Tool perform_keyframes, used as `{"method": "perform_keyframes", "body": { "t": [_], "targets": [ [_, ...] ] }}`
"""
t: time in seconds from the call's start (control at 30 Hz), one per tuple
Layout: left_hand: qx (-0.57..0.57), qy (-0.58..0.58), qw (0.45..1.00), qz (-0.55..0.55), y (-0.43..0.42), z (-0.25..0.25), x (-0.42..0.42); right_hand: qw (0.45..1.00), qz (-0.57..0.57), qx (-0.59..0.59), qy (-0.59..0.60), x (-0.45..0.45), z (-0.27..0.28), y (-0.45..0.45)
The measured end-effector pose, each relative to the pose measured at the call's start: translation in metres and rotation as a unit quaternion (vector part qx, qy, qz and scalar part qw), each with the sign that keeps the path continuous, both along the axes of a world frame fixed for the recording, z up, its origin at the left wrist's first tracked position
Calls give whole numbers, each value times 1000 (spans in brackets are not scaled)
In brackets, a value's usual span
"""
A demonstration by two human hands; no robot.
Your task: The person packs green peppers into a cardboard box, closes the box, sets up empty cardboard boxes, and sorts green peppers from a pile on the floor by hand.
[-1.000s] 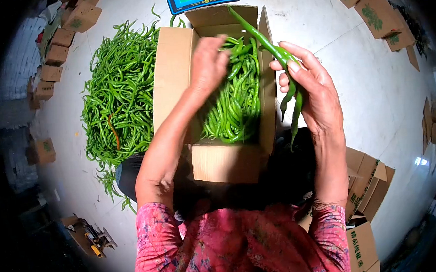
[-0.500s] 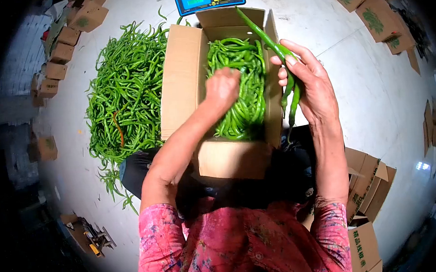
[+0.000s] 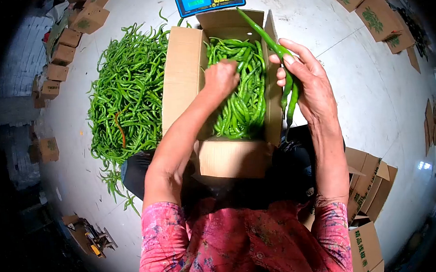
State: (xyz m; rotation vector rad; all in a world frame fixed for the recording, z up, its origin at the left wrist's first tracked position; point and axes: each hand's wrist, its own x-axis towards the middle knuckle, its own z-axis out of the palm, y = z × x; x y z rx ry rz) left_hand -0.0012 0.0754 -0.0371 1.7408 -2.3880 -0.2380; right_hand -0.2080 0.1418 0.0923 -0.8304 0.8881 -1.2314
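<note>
Your left hand (image 3: 220, 80) curls over the green peppers (image 3: 241, 115) in the open carton (image 3: 181, 74), apparently arranging them, its grip unclear, while your right hand (image 3: 318, 84) pinches long peppers (image 3: 258, 29) beside it, calling for a light hold that won't snap them.

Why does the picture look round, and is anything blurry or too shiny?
In the head view, wide-lens distortion probably makes it round, with black corners; the left hand looks a bit blurred, the right hand sharper; also in the head view, white glare shows at right, and shadow darkens part of the near cardboard flap.
</note>
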Motion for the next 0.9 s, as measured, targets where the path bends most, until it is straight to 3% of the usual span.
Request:
{"method": "perform_keyframes", "body": {
  "t": [0.2, 0.23, 0.33, 0.43, 0.53, 0.6, 0.67, 0.7, 0.8, 0.83, 0.9],
  "targets": [
    [-36, 205, 976, 60, -7, -5, 15, 1000, 11, 1, 1, 0, 0, 0],
    [-57, 192, 975, 98, -10, -3, 17, 1000, 9, -1, -3, 0, 1, 0],
    [-124, 125, 984, 36, -18, -17, 20, 1000, 9, -3, -4, 0, 2, -1],
    [-70, 44, 995, -59, -28, -17, 21, 1000, 11, -3, 3, 1, 2, -2],
    [10, -13, 996, -88, -21, 3, 23, 1000, 9, -5, 2, 0, 0, -2],
    [-82, 119, 989, -5, -22, 0, 34, 1000, 8, -15, -5, -3, -3, -2],
    [-85, 224, 967, 90, -31, 15, 52, 1000, 9, -14, -2, -4, -2, -1],
    [-84, 214, 967, 111, -26, 30, 54, 1000, 13, -15, -1, -4, -1, -1],
    [-136, 189, 972, 34, -13, 15, 56, 1000, 16, -13, 10, 1, -1, -2],
    [-84, 139, 987, -4, -14, 10, 59, 1000, 20, -13, 5, 3, -1, -3],
    [-134, 259, 956, 37, -9, 8, 56, 1000, 22, -9, -2, 4, -1, -1]
  ]
}}
